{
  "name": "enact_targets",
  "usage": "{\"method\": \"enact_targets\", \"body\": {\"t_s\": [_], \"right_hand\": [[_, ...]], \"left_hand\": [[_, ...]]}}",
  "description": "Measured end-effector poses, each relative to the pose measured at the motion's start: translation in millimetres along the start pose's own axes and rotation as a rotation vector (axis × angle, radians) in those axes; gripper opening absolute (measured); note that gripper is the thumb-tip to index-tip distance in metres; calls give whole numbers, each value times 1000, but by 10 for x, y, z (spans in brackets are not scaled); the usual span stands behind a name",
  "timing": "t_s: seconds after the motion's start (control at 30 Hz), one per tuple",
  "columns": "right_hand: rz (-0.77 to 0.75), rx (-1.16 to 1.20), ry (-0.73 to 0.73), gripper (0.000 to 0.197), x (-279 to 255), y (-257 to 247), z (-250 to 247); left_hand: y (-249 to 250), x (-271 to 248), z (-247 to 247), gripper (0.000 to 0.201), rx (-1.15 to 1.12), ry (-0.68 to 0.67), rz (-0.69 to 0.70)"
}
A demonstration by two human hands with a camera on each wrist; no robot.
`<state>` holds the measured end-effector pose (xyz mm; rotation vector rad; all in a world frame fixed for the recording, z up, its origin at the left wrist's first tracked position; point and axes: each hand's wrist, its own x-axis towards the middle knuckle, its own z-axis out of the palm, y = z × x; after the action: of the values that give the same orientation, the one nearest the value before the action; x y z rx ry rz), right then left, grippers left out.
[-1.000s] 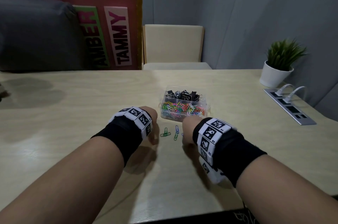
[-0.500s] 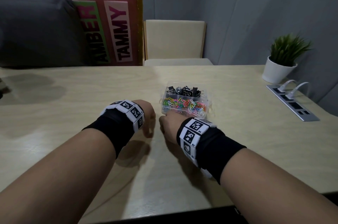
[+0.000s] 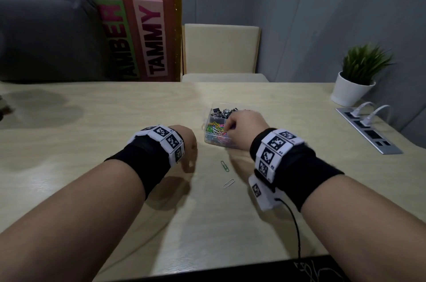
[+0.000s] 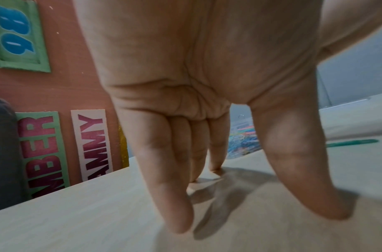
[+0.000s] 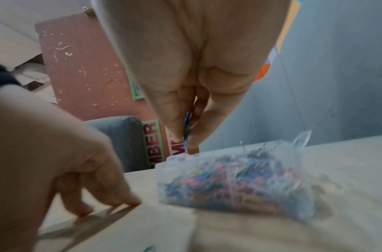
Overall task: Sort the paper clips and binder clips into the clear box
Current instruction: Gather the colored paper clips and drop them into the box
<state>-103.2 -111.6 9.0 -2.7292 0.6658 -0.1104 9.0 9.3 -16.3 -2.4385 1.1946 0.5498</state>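
The clear box (image 3: 208,124) stands mid-table, with coloured paper clips (image 3: 215,130) in its near half and black binder clips (image 3: 222,112) in the far half. My right hand (image 3: 244,129) hovers over the box and pinches a blue paper clip (image 5: 188,126) between thumb and fingers. A green paper clip (image 3: 225,166) and a white paper clip (image 3: 229,183) lie on the table (image 3: 92,139) in front of the box. My left hand (image 3: 187,145) stands left of them, its straight fingertips (image 4: 181,220) touching the tabletop and holding nothing.
A potted plant (image 3: 356,76) and a power strip (image 3: 368,129) with plugged cables sit at the right. A beige chair (image 3: 221,51) stands behind the table. A black cable (image 3: 295,224) runs from my right wrist over the near table edge.
My right hand picked a blue clip off the table and moved forward over the box. The left hand stayed about where it was.
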Motion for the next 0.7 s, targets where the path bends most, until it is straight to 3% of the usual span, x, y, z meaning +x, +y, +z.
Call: {"method": "enact_targets", "body": {"t_s": [0.1, 0.2, 0.27, 0.37, 0.47, 0.7], "right_hand": [[20, -36, -1, 25, 25, 76, -181], [11, -52, -19, 26, -19, 155, -211], [-8, -76, -48, 24, -109, 169, -183], [-30, -242, -297, 19, -250, 190, -23], [-49, -313, -454, 32, -392, 203, 182], [-202, -395, -371, 24, -461, 92, 334]], "left_hand": [[64, 7, -19, 20, 11, 10, -6], [220, -43, -64, 22, 47, 90, 13], [366, -80, -72, 35, 30, 155, 79], [559, -81, -51, 46, -11, 210, 238], [629, -83, -50, 31, 28, 203, 288], [615, -121, -43, 30, 191, 178, 262]]}}
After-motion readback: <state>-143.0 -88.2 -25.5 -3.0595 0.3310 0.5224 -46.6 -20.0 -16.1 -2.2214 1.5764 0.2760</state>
